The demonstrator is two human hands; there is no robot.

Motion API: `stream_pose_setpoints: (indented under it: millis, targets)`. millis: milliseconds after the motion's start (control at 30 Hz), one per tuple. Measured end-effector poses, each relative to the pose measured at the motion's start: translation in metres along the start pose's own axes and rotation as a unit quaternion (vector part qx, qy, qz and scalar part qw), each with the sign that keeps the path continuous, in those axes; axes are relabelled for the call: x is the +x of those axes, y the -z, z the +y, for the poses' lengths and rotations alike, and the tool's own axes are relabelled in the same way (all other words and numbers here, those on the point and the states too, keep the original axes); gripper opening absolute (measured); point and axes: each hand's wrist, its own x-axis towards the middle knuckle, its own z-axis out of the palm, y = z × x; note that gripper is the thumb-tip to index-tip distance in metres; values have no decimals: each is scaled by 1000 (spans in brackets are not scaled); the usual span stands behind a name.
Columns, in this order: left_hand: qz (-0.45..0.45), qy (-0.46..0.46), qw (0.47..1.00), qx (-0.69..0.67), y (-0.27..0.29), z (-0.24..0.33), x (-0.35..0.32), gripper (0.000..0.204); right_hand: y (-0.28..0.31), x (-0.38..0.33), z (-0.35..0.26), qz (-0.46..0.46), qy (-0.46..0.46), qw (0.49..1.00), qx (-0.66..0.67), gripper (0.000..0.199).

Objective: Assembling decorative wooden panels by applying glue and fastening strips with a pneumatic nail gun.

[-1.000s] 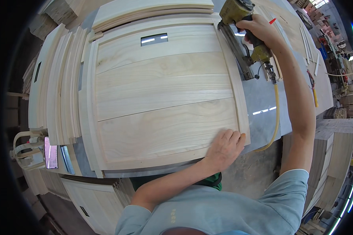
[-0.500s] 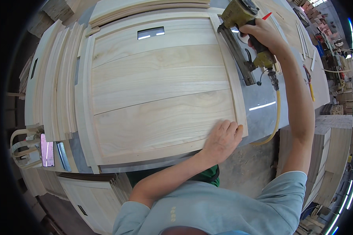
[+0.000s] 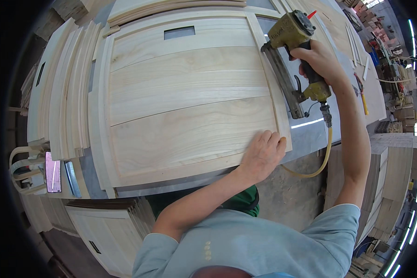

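A pale wooden panel (image 3: 190, 106) with a raised border frame and a small rectangular slot near its far edge lies flat on the worktable. At its near right corner, my left hand (image 3: 263, 155) has its fingers curled down over the frame, gripping the corner. My right hand (image 3: 320, 62) is wrapped round the black handle of an olive-coloured nail gun (image 3: 316, 90). The gun is held over the right side of the panel, its long magazine slanting beside the right frame strip. Whether its nose touches the wood I cannot tell. A yellow air hose (image 3: 329, 148) runs from its grip.
Stacked wooden panels (image 3: 65, 92) stand along the left, and more boards (image 3: 171, 10) lie at the far edge. A phone (image 3: 53, 171) rests at the left near corner. Pliers (image 3: 363, 97) lie to the right. A board stack (image 3: 380, 180) stands beside my right arm.
My right hand has brought the nail gun slightly right and nearer to me, the hose swinging along. My left hand keeps its place on the panel corner.
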Motion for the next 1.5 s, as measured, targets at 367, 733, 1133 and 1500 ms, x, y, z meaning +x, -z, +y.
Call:
stream_pose_setpoints:
  millis: [367, 733, 1133, 1500]
  targets:
    - [28, -21, 999, 9, 0, -1, -1, 28, -2, -30, 5, -9, 3, 1000, 0, 27]
    - [39, -14, 999, 6, -1, -1, -1, 26, -13, -68, 7, 11, -27, 1000, 11, 24]
    - [41, -16, 999, 14, -5, -3, -2, 29, -13, -102, 14, 6, -37, 999, 18, 22]
    - [49, -18, 998, -20, -3, 0, 0, 26, -19, -153, 20, 30, -99, 994, 37, 21]
